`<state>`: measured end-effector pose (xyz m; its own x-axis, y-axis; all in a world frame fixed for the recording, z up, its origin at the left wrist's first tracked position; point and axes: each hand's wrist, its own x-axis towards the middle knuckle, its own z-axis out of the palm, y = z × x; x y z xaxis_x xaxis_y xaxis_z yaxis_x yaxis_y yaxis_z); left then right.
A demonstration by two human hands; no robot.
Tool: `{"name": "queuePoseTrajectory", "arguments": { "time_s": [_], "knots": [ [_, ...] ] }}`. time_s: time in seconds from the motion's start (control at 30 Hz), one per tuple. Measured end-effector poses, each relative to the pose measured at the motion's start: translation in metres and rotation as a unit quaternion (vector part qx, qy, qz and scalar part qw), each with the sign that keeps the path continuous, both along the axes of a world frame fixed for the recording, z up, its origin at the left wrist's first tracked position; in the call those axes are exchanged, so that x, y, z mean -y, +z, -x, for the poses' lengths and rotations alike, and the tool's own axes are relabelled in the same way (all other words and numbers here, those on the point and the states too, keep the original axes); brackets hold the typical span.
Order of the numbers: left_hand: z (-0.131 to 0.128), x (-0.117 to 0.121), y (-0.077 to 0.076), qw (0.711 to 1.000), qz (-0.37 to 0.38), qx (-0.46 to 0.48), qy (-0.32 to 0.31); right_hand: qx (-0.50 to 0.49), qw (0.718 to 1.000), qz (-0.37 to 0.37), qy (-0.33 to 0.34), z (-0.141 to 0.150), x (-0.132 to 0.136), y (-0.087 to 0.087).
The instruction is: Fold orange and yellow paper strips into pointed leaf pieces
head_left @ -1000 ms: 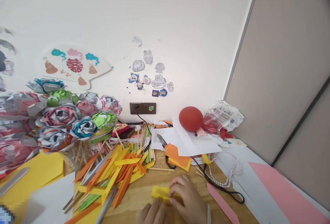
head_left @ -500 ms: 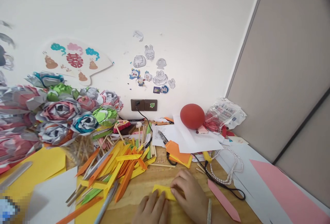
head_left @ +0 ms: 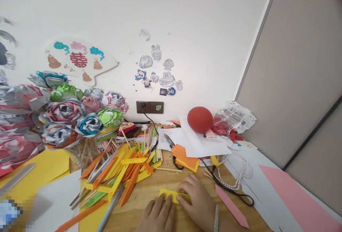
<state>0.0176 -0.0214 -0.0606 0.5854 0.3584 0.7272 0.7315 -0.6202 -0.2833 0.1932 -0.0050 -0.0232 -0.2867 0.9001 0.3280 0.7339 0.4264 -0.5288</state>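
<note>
A small folded strip of yellow paper (head_left: 173,195) lies on the wooden table at the bottom middle. My left hand (head_left: 157,213) rests flat on its near left part, fingers stretched out over it. At the strip's right end my right hand (head_left: 196,198) has its thumb and curled fingers closed on the paper. A bracelet (head_left: 216,217) circles my right wrist. To the left is a heap of folded yellow and orange paper strips (head_left: 133,164). A pointed pink strip (head_left: 231,206) lies right of my right hand.
Behind the hands are scissors (head_left: 169,141), orange paper (head_left: 184,156), white sheets and a red balloon (head_left: 200,119). A bead string (head_left: 247,176) and black cord (head_left: 249,200) lie at right. Paper flowers (head_left: 62,112) crowd the left, above yellow and white sheets.
My left hand has come further into view, its fingers now lying flat on the yellow paper. My right hand stays at the paper's right end. The camera view has tilted slightly down.
</note>
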Motion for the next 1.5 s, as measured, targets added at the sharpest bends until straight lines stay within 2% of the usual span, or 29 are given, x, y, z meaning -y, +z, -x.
{"name": "queuePoseTrajectory", "arguments": {
  "time_s": [0.2,0.5,0.67,0.83,1.17,1.37,1.5],
  "knots": [
    [-0.003,-0.001,0.007,0.999,-0.022,0.03,-0.007,-0.001,1.0,0.002,0.005,0.0,0.0,-0.001],
    [0.002,-0.001,0.0,1.0,-0.001,-0.031,0.002,0.015,1.0,0.006,0.003,0.0,0.0,0.003],
    [0.006,0.002,0.011,0.994,0.012,-0.109,-0.005,0.006,1.0,-0.002,-0.004,0.002,0.002,0.004],
    [0.005,0.004,0.021,0.989,0.027,-0.144,-0.003,0.012,1.0,0.01,-0.021,0.006,0.002,0.003],
    [0.005,0.004,0.011,0.996,0.028,-0.087,0.009,0.011,0.999,0.025,-0.039,0.006,0.0,0.0],
    [0.009,0.006,0.019,0.987,0.053,-0.15,-0.006,0.004,0.999,0.007,-0.041,0.006,0.001,-0.002],
    [0.01,0.006,0.018,0.982,0.093,-0.164,-0.003,0.007,0.999,-0.007,-0.05,0.007,0.002,-0.004]
  ]
}}
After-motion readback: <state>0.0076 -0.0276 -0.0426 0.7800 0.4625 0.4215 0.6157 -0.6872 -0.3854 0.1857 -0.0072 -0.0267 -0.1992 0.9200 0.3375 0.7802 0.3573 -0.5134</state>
